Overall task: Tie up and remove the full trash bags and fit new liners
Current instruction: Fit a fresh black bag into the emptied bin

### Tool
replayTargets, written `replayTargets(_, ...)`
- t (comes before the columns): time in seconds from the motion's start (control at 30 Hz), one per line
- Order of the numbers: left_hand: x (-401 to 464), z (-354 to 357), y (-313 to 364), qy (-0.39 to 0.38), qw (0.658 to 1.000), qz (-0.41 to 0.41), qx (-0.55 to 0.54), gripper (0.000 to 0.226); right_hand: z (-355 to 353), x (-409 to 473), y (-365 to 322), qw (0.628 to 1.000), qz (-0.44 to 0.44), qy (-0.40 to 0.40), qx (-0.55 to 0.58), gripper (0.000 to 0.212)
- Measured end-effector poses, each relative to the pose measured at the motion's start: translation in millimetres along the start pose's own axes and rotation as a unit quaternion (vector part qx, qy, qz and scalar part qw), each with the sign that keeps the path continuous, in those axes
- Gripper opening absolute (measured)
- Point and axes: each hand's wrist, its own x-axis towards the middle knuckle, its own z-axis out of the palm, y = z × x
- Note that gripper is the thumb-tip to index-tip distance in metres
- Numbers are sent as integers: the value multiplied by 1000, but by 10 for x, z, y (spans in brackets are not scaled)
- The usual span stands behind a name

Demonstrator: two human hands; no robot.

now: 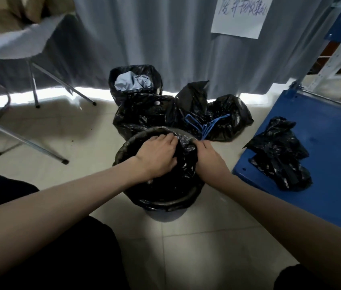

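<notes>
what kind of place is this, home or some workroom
Probably a workroom or storage area, not a home: blue metal shelving on the right, a folding table on thin metal legs, and a grey curtain as a partition with a handwritten paper sign pinned to it.
</notes>
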Motion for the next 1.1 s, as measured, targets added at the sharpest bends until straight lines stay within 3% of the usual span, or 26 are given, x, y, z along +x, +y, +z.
replayTargets(0.17, -326, -137, 12, -54, 997, -3, -49, 64, 118, 154, -407, 995, -8, -49, 89, 61)
replayTargets(0.27, -475, -171, 18, -84, 994, -16, -72, 54, 179, 252, -562, 990, -15, -70, 125, 56)
replayTargets(0.4, -567, -112, -129, -75, 990, -63, -103, 34, 227, 361, -681, 986, -31, -86, 140, 48)
replayTargets(0.53, -580, -102, -257, -73, 984, -130, -96, 29, 274, 455, -802, 969, -34, -101, 225, 46)
replayTargets(0.63, -570, -126, -343, -71, 981, -164, -69, 26, 304, 565, -870, 968, -36, -62, 242, 44)
replayTargets(0.8, -545, -157, -494, -79, 975, -205, -19, 25, 264, 920, -809, 971, 86, 26, 223, 41)
replayTargets(0.9, -560, -155, -637, -77, 970, -231, 5, 27, 266, 1086, -799, 956, 139, 30, 255, 45)
replayTargets(1.1, -600, -84, -1074, -87, 952, -288, 57, 27, 517, 1336, -894, 948, 167, 11, 271, 53)
